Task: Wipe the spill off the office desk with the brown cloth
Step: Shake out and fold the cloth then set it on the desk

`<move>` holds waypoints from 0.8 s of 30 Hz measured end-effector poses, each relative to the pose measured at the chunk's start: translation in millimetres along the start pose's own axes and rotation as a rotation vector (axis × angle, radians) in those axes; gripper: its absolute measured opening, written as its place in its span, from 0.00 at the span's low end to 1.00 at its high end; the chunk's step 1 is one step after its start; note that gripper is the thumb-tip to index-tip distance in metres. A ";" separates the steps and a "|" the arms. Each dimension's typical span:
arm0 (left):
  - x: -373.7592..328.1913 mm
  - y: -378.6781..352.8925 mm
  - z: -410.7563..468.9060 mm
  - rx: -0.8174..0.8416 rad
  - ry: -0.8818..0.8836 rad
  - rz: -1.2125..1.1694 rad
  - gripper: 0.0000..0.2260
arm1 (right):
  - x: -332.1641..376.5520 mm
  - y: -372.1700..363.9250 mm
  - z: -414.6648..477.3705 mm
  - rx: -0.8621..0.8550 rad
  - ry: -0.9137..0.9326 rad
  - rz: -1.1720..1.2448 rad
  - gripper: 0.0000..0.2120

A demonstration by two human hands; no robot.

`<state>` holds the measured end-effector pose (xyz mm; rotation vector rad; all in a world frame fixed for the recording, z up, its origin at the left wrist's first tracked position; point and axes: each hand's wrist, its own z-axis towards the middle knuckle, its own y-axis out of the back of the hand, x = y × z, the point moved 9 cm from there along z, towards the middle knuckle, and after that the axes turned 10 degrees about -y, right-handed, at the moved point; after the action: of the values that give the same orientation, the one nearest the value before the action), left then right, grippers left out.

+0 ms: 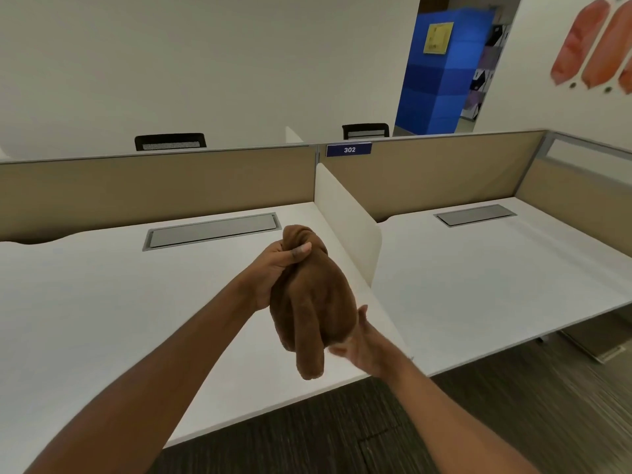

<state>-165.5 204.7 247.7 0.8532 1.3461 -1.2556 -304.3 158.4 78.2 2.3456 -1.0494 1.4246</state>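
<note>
The brown cloth (309,302) is bunched into a thick roll and held in the air above the white office desk (102,302). My left hand (277,268) grips its upper part, thumb pressed over the top folds. My right hand (359,340) is under the cloth's lower right side, fingers against it; the hand is blurred. One loose end of the cloth hangs down near the desk's front edge. I can make out no spill on the desk surface.
A white divider panel (345,213) separates this desk from the neighbouring desk (496,275) on the right. Each desk has a grey cable hatch (212,230) near the beige back partition (154,189). Dark carpet lies below the front edge.
</note>
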 end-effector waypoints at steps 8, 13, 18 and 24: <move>6.1 8.9 0.3 -0.063 0.059 0.023 0.24 | 32.6 -14.3 -6.1 -0.007 0.021 0.416 0.50; 12.1 17.8 -2.9 -0.078 0.081 -0.019 0.22 | 36.3 -20.9 -8.3 0.181 -0.016 0.330 0.43; 21.0 28.3 -5.6 -0.107 0.121 0.031 0.27 | 31.5 -26.4 -18.9 0.113 -0.067 0.236 0.41; 27.3 40.9 -5.8 -0.081 0.159 0.245 0.27 | 68.4 -6.4 -38.8 -0.066 0.153 0.445 0.18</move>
<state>-132.7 214.0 211.7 1.0433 1.3615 -0.9541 -307.7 150.7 156.7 1.9970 -1.6139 1.6482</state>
